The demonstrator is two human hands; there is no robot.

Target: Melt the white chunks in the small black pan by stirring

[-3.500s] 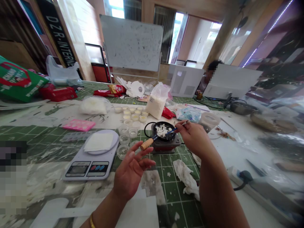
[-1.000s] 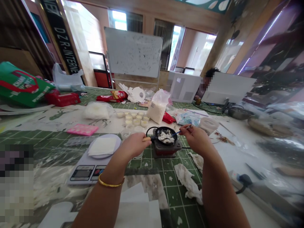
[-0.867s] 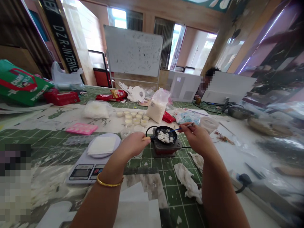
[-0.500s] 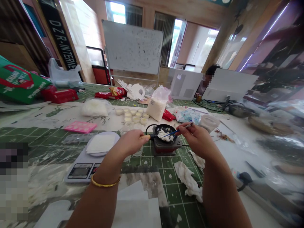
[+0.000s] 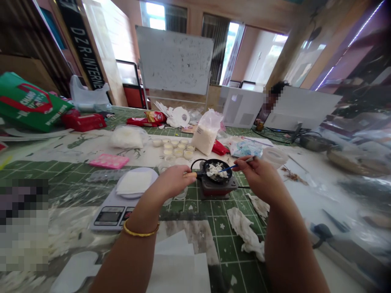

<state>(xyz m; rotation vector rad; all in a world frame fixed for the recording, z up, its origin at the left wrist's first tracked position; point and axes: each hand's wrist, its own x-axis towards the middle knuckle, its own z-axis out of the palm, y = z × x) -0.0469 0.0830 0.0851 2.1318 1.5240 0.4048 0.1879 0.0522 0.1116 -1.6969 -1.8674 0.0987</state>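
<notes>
Black and round, the small metal frying pan (image 5: 225,176) sits on a squat dark-red electric hot plate (image 5: 215,192), directly between the person's two hands. The left hand (image 5: 174,182) is closed around the pan's short handle, its fingers curled over so that most of the handle is hidden. Just right of that grip, the pan holds a loose heap of white lumps (image 5: 217,170). The right hand (image 5: 258,175) is pinched tight on a slim blue-handled stirrer (image 5: 235,166), whose tip reaches down among the lumps. Both hands are drawn in close around the pan, with the lumps partly broken up and no clear liquid that I can make out.

Beyond the left hand lies a digital kitchen scale (image 5: 111,217) carrying a round plate and a white square pad (image 5: 136,182). Ahead of the grip, small cups of pale filling (image 5: 179,148) stand in rows beside a clear bag of white granules (image 5: 205,139). Below the right hand, a crumpled white tissue (image 5: 246,234) lies on the green cutting mat (image 5: 224,240).
</notes>
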